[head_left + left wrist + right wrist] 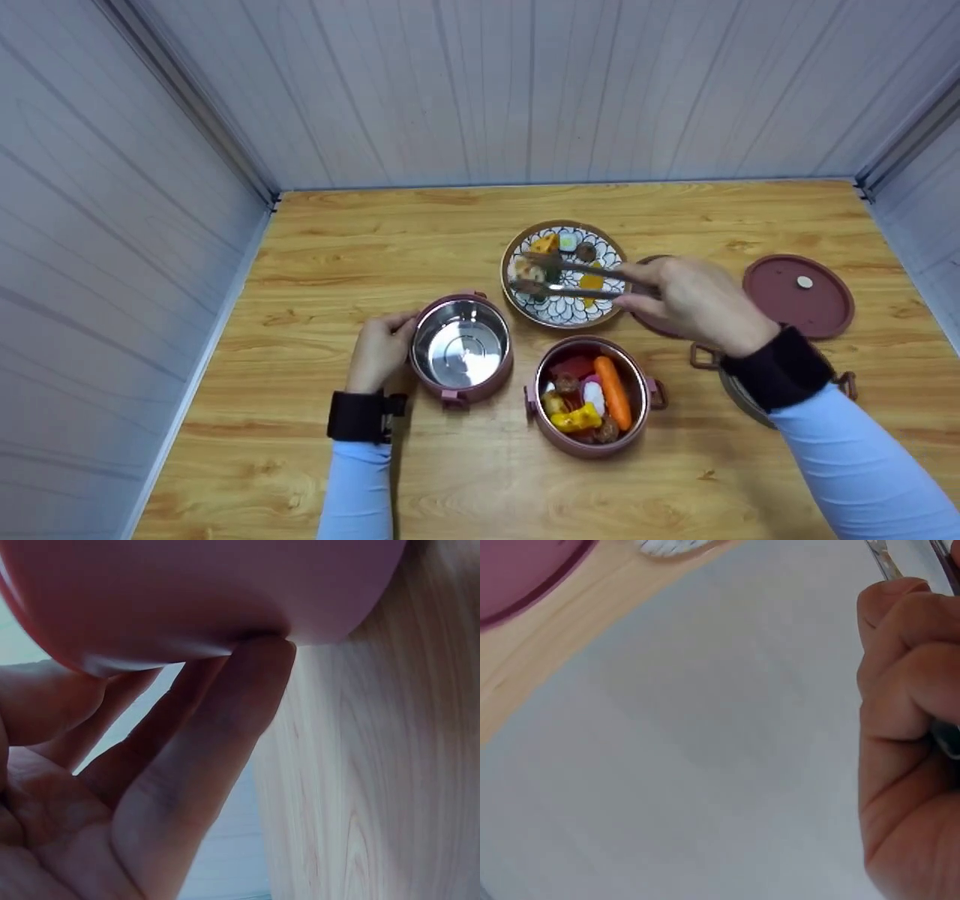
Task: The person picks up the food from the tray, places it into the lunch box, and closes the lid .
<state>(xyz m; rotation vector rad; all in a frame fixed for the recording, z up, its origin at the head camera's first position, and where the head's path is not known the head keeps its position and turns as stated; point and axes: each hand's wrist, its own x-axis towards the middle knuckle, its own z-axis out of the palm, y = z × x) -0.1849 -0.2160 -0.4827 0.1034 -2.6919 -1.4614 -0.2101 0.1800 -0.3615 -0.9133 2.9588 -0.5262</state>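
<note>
My left hand (377, 351) touches the outer left wall of a pink pot (461, 352) with a bare steel inside. In the left wrist view the fingertips (262, 664) rest against the pot's smooth side. My right hand (694, 300) grips metal tongs (585, 268), spread apart over a patterned plate (568, 308). The tong tips overlap a pale, browned food piece (529, 271) on the plate's left side. Nearer to me stands a second pink pot (592, 448), holding a carrot (613, 394), a yellow piece (576, 418) and several other food pieces.
A dark red lid (799, 311) with a pale knob lies at the right. Another round dark red piece (651, 321) lies under my right hand. A handled container (739, 394) is partly hidden by my right wrist. Panel walls (495, 97) border the wooden table (337, 240).
</note>
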